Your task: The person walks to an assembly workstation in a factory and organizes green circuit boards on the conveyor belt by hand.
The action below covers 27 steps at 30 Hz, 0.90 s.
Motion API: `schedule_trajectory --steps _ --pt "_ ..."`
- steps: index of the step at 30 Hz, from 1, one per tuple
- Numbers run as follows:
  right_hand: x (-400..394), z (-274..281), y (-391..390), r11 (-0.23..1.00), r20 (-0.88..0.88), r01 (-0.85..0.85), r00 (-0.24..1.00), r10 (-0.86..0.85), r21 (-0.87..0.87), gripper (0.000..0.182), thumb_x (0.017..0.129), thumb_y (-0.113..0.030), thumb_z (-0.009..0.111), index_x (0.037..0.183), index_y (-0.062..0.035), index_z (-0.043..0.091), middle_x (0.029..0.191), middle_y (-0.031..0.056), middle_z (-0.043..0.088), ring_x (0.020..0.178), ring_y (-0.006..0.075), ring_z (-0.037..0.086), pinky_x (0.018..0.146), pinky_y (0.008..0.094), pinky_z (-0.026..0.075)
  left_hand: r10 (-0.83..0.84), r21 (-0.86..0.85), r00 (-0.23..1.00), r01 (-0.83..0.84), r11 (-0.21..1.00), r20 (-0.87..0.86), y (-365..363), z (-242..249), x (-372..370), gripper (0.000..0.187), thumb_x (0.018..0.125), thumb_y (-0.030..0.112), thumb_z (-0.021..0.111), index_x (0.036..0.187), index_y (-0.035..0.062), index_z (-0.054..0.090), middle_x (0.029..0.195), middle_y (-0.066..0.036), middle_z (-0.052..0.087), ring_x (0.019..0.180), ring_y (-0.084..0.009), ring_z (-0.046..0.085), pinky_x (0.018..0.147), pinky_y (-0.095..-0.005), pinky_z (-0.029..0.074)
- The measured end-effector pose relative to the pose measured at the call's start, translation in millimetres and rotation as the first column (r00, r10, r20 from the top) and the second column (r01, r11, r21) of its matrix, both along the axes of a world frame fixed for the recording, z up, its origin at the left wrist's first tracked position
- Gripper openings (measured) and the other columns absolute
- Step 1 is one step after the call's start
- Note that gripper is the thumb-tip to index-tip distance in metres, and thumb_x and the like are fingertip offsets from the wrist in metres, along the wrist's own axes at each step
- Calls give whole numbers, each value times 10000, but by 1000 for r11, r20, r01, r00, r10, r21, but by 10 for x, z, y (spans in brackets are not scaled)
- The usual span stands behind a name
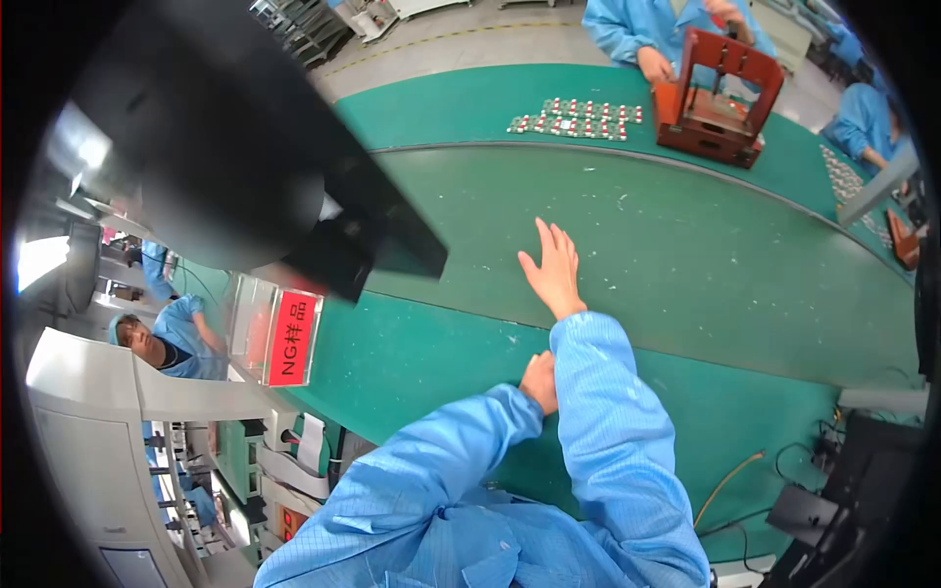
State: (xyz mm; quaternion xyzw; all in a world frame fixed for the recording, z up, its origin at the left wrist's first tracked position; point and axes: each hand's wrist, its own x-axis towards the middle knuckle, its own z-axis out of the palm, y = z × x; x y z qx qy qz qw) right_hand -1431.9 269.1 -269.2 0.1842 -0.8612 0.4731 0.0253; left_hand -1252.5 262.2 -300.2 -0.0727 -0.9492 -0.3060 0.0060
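Observation:
My right hand (551,269) reaches out over the dark green conveyor belt (686,245), flat and empty, with its fingers straight and close together. My left hand (539,380) rests against the blue sleeve of my right forearm (598,392), above the lighter green table edge (412,363). Its fingers are hidden behind that sleeve, and I see nothing in it. Both my arms are in light blue work sleeves.
Rows of small red and white parts (578,118) lie on the far side of the belt beside a red press fixture (720,93), where a co-worker's hand (654,65) rests. A clear box with a red NG label (291,336) stands left. A large black object (245,147) hangs overhead. Cables (730,478) and black devices (843,510) sit right.

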Motion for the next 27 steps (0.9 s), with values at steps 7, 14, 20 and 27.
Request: schedule_trajectory --steps 7,14,20,27 --pt "842 -138 38 988 -35 -64 997 70 143 684 775 -276 671 1369 -116 372 1349 219 387 1250 378 353 1027 462 304 151 266 988 -152 952 21 -527 69 722 204 833 236 597 944 65 606 905 -124 584 882 -326 535 811 -419 438" --pt "1598 44 -904 963 -35 -195 978 205 187 696 772 -252 680 1378 -127 361 1361 222 370 1273 392 323 1043 476 282 465 313 885 -447 838 19 -1850 277 2093 190 849 238 585 904 58 611 865 -121 605 855 -306 572 803 -397 446" --pt "2040 28 -1870 947 -71 -201 972 225 250 761 749 -295 716 1396 -166 336 1416 206 297 1307 397 272 1050 483 272 743 346 664 -718 604 83 -2786 220 2955 136 833 181 598 899 62 609 839 -107 597 818 -273 572 740 -378 447" --pt "1671 77 -2960 955 -162 -144 968 190 257 880 678 -383 773 1410 -210 315 1438 201 262 1320 418 240 1049 497 267 852 331 522 -796 507 -50 -3421 88 3088 107 795 93 609 894 53 601 877 -97 588 866 -287 545 769 -376 439"
